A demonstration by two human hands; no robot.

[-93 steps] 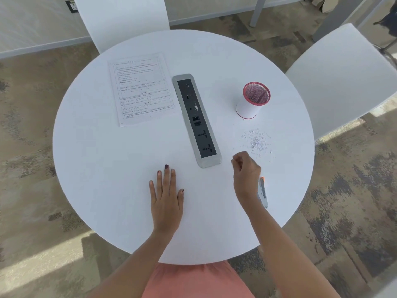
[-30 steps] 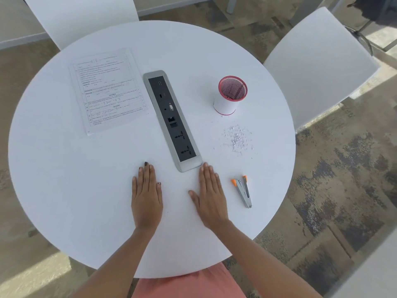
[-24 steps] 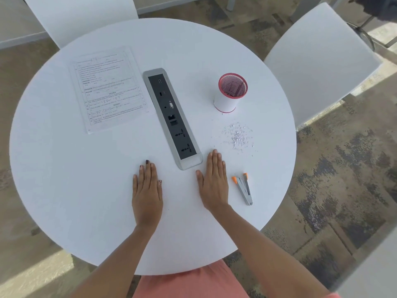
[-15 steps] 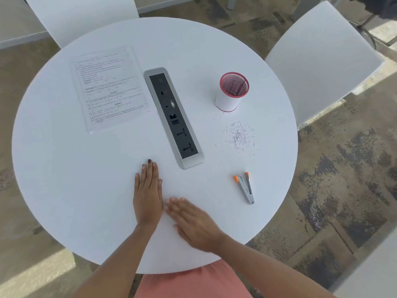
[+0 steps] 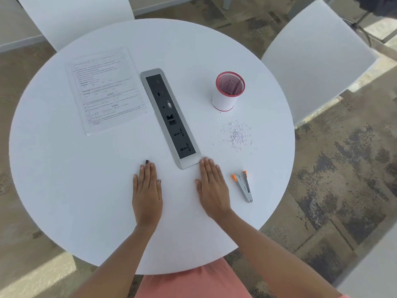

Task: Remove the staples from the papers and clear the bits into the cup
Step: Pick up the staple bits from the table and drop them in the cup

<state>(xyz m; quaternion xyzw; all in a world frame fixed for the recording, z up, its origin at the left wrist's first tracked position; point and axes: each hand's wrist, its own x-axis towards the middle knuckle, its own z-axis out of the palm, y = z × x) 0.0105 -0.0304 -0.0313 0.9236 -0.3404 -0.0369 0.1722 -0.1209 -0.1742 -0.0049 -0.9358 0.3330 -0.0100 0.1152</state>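
Printed papers point(image 5: 107, 90) lie flat at the table's far left. A pink mesh cup point(image 5: 227, 91) with a white sleeve stands upright at the right. In front of it, a scatter of small white paper bits point(image 5: 236, 134) lies loose on the table. A grey staple remover point(image 5: 243, 186) with orange tips lies near the right edge. My left hand point(image 5: 147, 193) rests flat on the table, fingers straight, holding nothing. My right hand point(image 5: 211, 188) also lies flat, just left of the staple remover, its fingertips by the socket strip's near end.
A grey and black socket strip point(image 5: 169, 117) runs diagonally across the middle of the round white table point(image 5: 64, 179). White chairs stand at the far left point(image 5: 73, 16) and at the right point(image 5: 315, 54). Patterned carpet surrounds the table.
Half a second ago my right hand had swept left beside my left hand; now it is back flat on the table near the staple remover. My left hand has stayed put.
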